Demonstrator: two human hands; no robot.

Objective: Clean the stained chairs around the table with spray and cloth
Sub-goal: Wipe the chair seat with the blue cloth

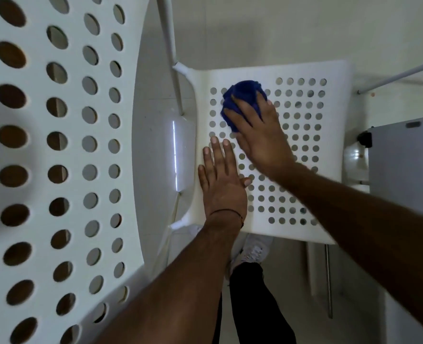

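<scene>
A white plastic chair (pixel 329 170), seen from above, shows a flat, roughly square seat pierced by a grid of small round holes and carried on thin white tube legs. Its curved backrest (pixel 76 145), with larger round holes, looms blurred at the left, close to the camera. A dark blue cloth (pixel 245 91), bunched into a wad, lies on the far part of the seat's holed area, pressed down under the spread fingers of the right hand (pixel 260 135).
</scene>
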